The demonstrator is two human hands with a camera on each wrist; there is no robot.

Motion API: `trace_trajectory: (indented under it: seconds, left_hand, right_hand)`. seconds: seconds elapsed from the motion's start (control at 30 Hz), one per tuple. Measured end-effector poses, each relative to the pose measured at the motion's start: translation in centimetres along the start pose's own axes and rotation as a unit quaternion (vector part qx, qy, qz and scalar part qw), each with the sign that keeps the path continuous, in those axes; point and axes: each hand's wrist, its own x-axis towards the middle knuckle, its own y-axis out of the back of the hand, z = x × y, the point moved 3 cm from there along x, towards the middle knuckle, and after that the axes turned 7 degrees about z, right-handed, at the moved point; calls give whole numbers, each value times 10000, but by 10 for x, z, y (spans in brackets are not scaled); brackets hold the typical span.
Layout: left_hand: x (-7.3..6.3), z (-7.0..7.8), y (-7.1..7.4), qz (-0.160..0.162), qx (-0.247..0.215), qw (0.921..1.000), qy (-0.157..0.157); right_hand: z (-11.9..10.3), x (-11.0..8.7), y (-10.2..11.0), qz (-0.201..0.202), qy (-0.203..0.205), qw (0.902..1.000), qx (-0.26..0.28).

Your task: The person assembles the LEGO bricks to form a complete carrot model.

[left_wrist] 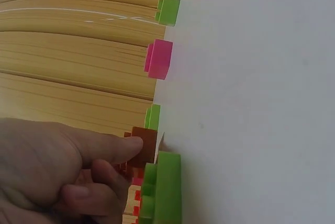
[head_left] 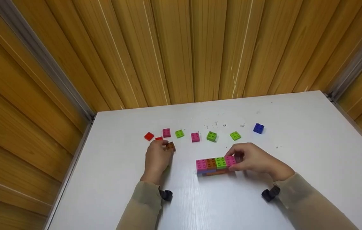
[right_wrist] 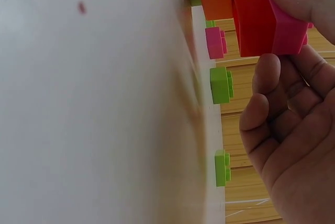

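Observation:
My left hand [head_left: 158,159] pinches a small brown toy brick [head_left: 170,146] at the left of the table; the thumb lies against the brick's side in the left wrist view. Close by that hand stands a green brick [left_wrist: 168,187], mostly hidden under it in the head view. My right hand [head_left: 252,158] grips the right end of a block of joined bricks [head_left: 211,164]. Pink, brown, green and pink bricks form its top row, with blue and orange showing below. In the right wrist view, thumb and fingers hold its pink brick [right_wrist: 289,31] and red brick [right_wrist: 254,22].
Behind the hands runs a loose row: a red brick [head_left: 149,136], pink bricks [head_left: 166,133] [head_left: 195,137], green bricks [head_left: 179,134] [head_left: 211,136] [head_left: 235,135] and a blue brick [head_left: 258,128]. Another red brick [head_left: 159,138] is partly covered by the left hand. Wood-patterned walls [head_left: 181,51] enclose the white table [head_left: 114,143].

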Motion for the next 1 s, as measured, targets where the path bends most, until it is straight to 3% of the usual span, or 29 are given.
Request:
trace_trajectory:
  seconds: [0.23,0.4,0.67,1.0]
  left_hand:
    - [-10,17,7,28,-308,9993,-233]
    - [-22,35,8,-335,-522,9961,-620]
    - [-43,56,0,-956,-987,9783,-1550]
    - [-65,66,-14,-1408,-1068,9640,-1987]
  right_hand:
    - [-1,0,-2,87,40,10000,0]
    - [-1,1,-2,177,29,9998,-15]
    - [-1,2,0,260,92,9995,-141]
    - [-2,2,1,313,323,9987,-227]
